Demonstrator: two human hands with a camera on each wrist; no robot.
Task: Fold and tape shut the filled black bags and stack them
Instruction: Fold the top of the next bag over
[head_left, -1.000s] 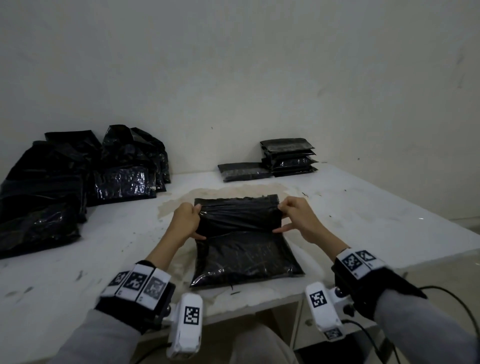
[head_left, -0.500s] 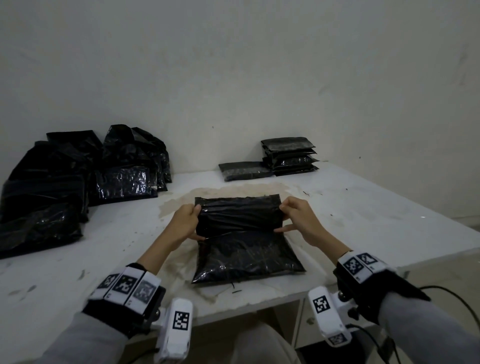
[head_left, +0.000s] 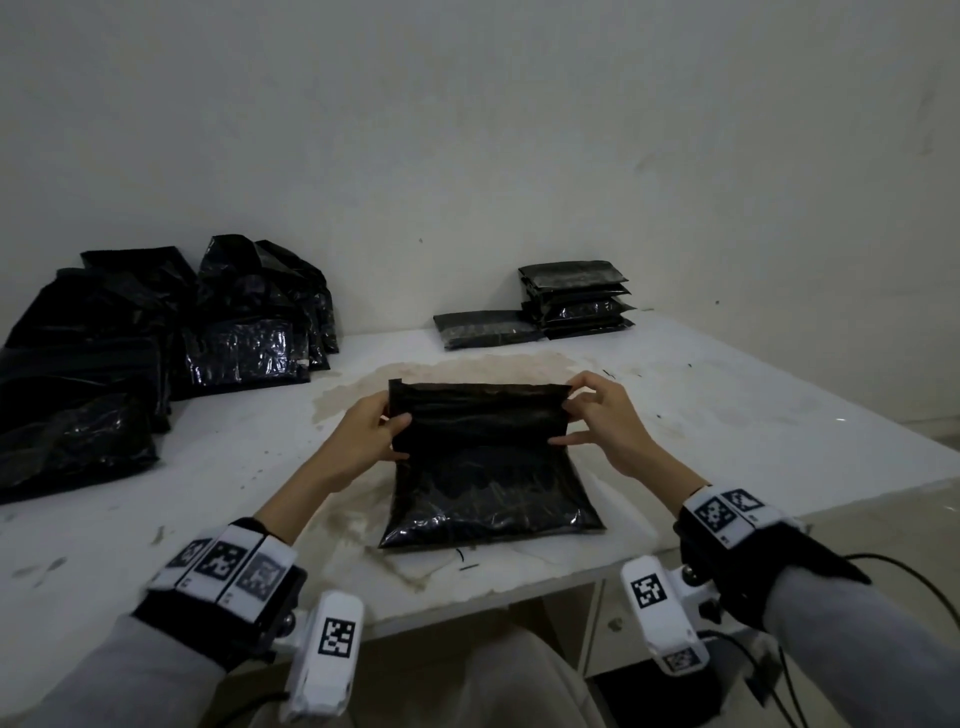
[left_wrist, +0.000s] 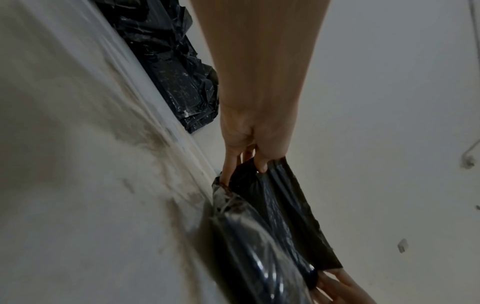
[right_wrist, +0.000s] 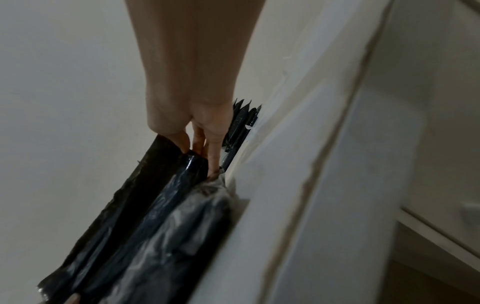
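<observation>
A filled black bag (head_left: 488, 488) lies on the white table (head_left: 727, 415) in front of me. Its empty top flap (head_left: 478, 410) is raised and bent toward me. My left hand (head_left: 374, 431) pinches the flap's left edge, thumb in front, as the left wrist view shows at the bag (left_wrist: 262, 205). My right hand (head_left: 597, 421) pinches the flap's right edge; in the right wrist view its fingers (right_wrist: 197, 142) sit at the fold of the bag (right_wrist: 145, 226). A stack of folded, taped bags (head_left: 574, 299) stands at the back, with one more folded bag (head_left: 485, 328) beside it.
A heap of loose filled black bags (head_left: 156, 338) covers the table's left back part, against the wall. A brown stain marks the table around the bag. The table's front edge runs just below the bag, and my knees show beneath it.
Both hands have lifted the bag's top flap slightly higher and drawn it tauter across; the bag's body has stayed in place on the table.
</observation>
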